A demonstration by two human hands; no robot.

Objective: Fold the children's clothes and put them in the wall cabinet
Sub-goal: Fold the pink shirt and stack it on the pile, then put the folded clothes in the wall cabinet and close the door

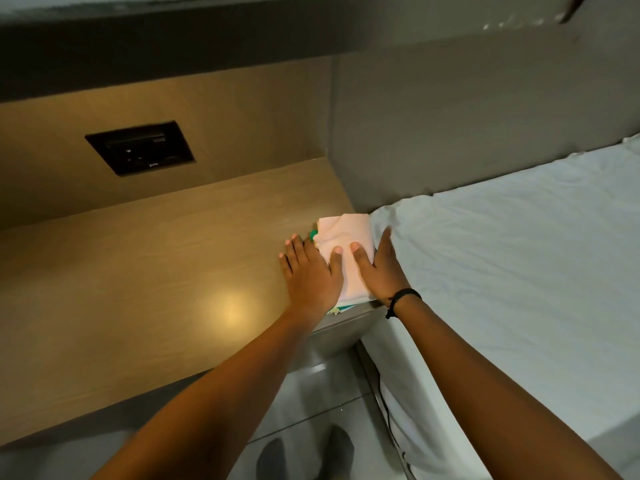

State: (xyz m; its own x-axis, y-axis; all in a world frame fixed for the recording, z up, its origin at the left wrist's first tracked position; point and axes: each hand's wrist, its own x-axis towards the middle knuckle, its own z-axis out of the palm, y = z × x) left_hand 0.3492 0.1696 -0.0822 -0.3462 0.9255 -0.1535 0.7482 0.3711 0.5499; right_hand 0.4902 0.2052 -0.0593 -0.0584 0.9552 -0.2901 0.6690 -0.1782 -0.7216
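A small stack of folded children's clothes (346, 233) lies at the right end of a wooden counter (156, 271), against the bed. The top piece is pale pink; green fabric peeks out beneath it at the left and front. My left hand (308, 271) lies flat with straight fingers, its thumb on the pink cloth and its fingers along the stack's left side. My right hand (377, 265) presses flat on the stack's right side, thumb on the pink cloth, fingers between the clothes and the bed sheet. A black band circles my right wrist.
A bed with a white sheet (519, 254) fills the right side. A black socket panel (140, 147) sits in the wooden back wall. A dark shelf or cabinet underside (173, 39) runs overhead. A black cable (384, 403) hangs beside the mattress above a tiled floor.
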